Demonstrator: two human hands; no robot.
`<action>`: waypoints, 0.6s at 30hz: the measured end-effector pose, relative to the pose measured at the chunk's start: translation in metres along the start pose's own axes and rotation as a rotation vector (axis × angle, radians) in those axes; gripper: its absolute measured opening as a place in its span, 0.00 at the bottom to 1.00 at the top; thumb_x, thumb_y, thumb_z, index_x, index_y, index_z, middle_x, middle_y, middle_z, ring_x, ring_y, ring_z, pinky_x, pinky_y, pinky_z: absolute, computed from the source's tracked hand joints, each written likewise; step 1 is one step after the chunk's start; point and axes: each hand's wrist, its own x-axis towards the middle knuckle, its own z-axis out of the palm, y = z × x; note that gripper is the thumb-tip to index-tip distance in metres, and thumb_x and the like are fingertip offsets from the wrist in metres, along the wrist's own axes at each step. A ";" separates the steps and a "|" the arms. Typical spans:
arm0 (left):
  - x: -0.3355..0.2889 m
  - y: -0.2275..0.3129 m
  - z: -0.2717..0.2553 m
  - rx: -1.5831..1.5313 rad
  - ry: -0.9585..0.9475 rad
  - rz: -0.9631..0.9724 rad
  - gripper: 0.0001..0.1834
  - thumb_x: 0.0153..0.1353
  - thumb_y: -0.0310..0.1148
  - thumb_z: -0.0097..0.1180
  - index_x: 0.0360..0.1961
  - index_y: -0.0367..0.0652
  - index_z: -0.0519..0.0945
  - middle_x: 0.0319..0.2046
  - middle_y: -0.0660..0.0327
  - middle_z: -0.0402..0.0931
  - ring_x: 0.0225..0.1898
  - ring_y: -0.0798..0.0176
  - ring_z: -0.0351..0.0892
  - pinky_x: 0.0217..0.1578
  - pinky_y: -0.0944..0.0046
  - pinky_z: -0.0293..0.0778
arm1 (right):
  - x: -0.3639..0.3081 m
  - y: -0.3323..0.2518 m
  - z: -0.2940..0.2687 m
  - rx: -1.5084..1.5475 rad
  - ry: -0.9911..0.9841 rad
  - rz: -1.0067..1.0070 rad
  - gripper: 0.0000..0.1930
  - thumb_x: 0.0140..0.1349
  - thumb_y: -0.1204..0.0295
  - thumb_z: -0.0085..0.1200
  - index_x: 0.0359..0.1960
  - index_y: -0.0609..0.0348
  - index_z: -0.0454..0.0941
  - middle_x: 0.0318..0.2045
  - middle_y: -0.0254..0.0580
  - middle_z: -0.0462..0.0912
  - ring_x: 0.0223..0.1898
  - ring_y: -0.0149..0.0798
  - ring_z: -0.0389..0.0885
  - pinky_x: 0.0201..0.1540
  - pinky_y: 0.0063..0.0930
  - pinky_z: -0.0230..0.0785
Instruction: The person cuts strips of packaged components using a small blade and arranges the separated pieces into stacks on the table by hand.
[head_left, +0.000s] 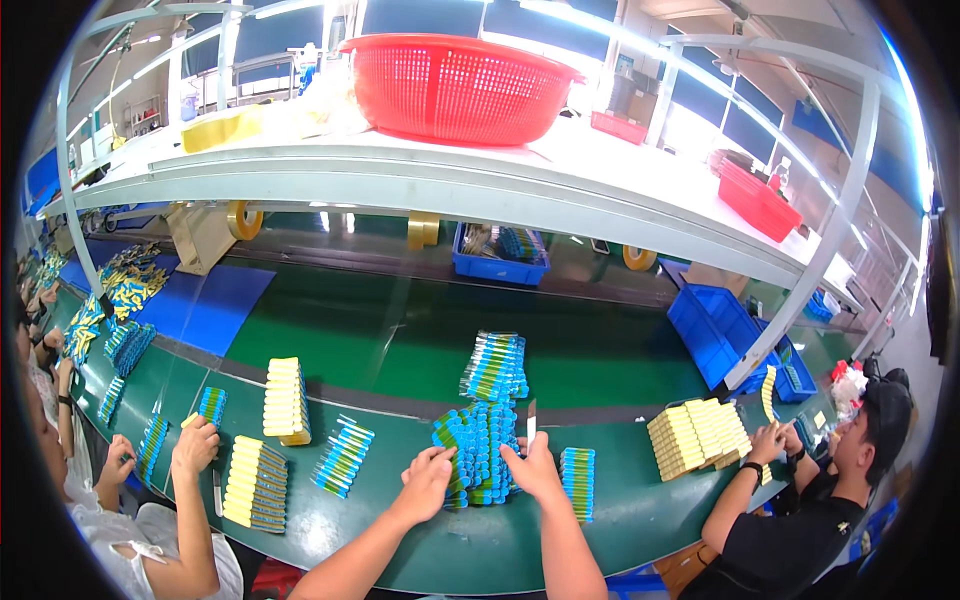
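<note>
In front of me is a pile of slim blue-and-green handle-like pieces point(478, 448), packed side by side in layers. My left hand point(427, 485) is at its left edge, thumb and fingers pinched together against the pieces; what lies between them is hidden. On the right side of the pile, my right hand point(537, 470) grips a slim knife-like tool point(531, 422), white below with a brownish tip pointing up. Behind the pile lies another stack of blue-and-green pieces point(495, 366) with pale ends. A short row of such pieces point(577, 485) is right of my right wrist.
Left of me are a loose row of pieces point(343, 456) and yellow stacks point(287, 400). Another yellow stack point(697, 438) stands right, near a co-worker point(790, 500). Co-workers also sit left. Blue bins point(715, 335) stand behind; a shelf point(440, 180) with a red basket point(460, 90) spans above.
</note>
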 end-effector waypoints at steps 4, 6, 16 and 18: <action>0.012 -0.006 -0.006 0.039 0.004 0.048 0.21 0.74 0.44 0.45 0.58 0.48 0.82 0.57 0.53 0.72 0.62 0.51 0.71 0.60 0.56 0.68 | 0.011 0.004 -0.001 0.057 -0.083 0.070 0.37 0.60 0.49 0.65 0.49 0.73 0.62 0.48 0.65 0.81 0.48 0.54 0.84 0.51 0.45 0.75; 0.010 -0.002 -0.003 0.075 0.023 0.042 0.19 0.73 0.42 0.47 0.57 0.48 0.82 0.57 0.54 0.72 0.61 0.51 0.71 0.61 0.56 0.67 | 0.005 -0.032 -0.006 -0.029 -0.111 0.116 0.40 0.59 0.44 0.64 0.49 0.73 0.62 0.47 0.66 0.81 0.48 0.56 0.84 0.51 0.44 0.75; 0.012 0.012 0.009 -0.343 0.338 -0.157 0.20 0.71 0.35 0.54 0.62 0.40 0.74 0.58 0.54 0.72 0.63 0.56 0.69 0.63 0.57 0.65 | -0.007 -0.019 0.023 -0.389 -0.057 -0.024 0.45 0.51 0.41 0.67 0.52 0.73 0.66 0.54 0.63 0.73 0.60 0.60 0.71 0.58 0.48 0.69; 0.020 -0.031 0.022 -0.545 0.251 -0.215 0.25 0.71 0.35 0.56 0.66 0.39 0.68 0.60 0.53 0.69 0.62 0.58 0.70 0.63 0.58 0.67 | -0.009 -0.013 0.027 -0.394 -0.058 -0.062 0.44 0.52 0.42 0.67 0.52 0.73 0.65 0.54 0.64 0.73 0.59 0.61 0.71 0.59 0.48 0.68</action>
